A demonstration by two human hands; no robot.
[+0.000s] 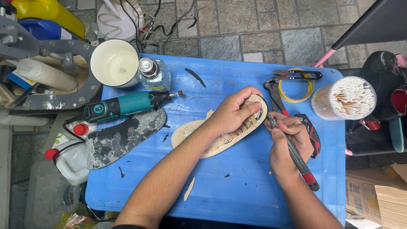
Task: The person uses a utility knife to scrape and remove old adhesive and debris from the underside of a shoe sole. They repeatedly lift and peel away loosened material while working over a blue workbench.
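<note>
Firmly, the left hand (232, 113) presses flat on the tan insole (220, 132). Beside it, the right hand (288, 142) is closed around a red-handled tool (292, 150), its tip seemingly at the insole's edge.

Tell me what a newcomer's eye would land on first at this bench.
First, mid-table: the left hand presses a tan shoe sole flat on the blue table while the right hand works a thin red-handled tool at its edge. Next, to the left, a teal rotary tool lies above a dark scuffed insole; at far right stands a tub of cotton swabs.
</note>
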